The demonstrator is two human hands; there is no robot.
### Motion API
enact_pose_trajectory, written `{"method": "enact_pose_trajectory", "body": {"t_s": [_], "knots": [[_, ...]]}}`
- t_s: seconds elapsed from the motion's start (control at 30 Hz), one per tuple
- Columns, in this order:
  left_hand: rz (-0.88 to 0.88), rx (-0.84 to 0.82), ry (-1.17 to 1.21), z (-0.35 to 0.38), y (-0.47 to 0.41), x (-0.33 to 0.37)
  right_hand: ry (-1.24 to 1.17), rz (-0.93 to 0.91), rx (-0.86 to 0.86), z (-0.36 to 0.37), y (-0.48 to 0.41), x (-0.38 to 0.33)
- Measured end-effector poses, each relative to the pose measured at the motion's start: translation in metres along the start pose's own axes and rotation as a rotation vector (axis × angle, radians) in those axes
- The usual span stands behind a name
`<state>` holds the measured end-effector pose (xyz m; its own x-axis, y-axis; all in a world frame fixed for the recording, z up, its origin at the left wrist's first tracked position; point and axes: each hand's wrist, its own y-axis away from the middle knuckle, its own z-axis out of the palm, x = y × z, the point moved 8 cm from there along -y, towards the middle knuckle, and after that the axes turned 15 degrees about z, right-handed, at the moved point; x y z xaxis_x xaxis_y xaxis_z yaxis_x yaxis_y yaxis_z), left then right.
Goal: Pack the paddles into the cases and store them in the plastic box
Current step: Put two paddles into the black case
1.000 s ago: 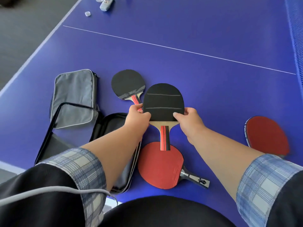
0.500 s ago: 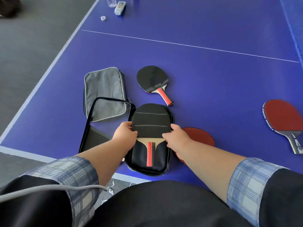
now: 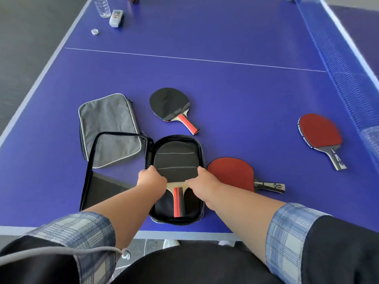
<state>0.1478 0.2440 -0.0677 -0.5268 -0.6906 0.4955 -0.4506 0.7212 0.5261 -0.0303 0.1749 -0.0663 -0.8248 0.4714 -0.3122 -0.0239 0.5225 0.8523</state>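
A black-faced paddle [image 3: 175, 160] with a red-striped handle lies inside the open black case [image 3: 202, 152] near the table's front edge. My left hand [image 3: 150, 178] grips its left shoulder and my right hand [image 3: 203, 181] grips its right shoulder. The case's lid [image 3: 90, 171] stands flipped open to the left. A closed grey case [image 3: 107, 124] lies behind the lid. A red paddle [image 3: 231, 173] lies just right of the open case. Another black paddle [image 3: 169, 104] lies behind it. A second red paddle [image 3: 320, 134] lies far right. No plastic box is in view.
The blue table's front edge [image 3: 184, 234] is close to my body. The net [image 3: 348, 78] runs along the right side. A water bottle [image 3: 102, 6], a small grey device [image 3: 116, 17] and a bottle cap [image 3: 94, 31] stand at the far left corner.
Both hands carried the black paddle from above the red paddle leftward and lowered it into the open case. The red paddle is now uncovered beside the case.
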Motion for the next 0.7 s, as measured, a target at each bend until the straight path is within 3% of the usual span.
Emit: {"method": "enact_pose_trajectory", "body": {"t_s": [0.1, 0.17, 0.33, 0.5, 0.7], "knots": [[-0.069, 0.079, -0.026, -0.005, 0.008, 0.009, -0.028, -0.018, -0.030, -0.014, 0.018, -0.002], [-0.009, 0.109, -0.021, -0.005, 0.011, 0.033, -0.036, -0.047, 0.014, -0.038, 0.029, 0.000], [0.281, 0.043, -0.015, 0.015, 0.008, 0.125, -0.071, -0.045, 0.200, -0.122, 0.040, 0.031], [0.503, -0.057, -0.004, 0.064, 0.010, 0.209, -0.328, 0.004, 0.279, -0.205, 0.036, 0.097], [0.545, -0.200, 0.117, 0.150, 0.014, 0.300, -0.476, 0.000, 0.386, -0.309, 0.006, 0.174]]}}
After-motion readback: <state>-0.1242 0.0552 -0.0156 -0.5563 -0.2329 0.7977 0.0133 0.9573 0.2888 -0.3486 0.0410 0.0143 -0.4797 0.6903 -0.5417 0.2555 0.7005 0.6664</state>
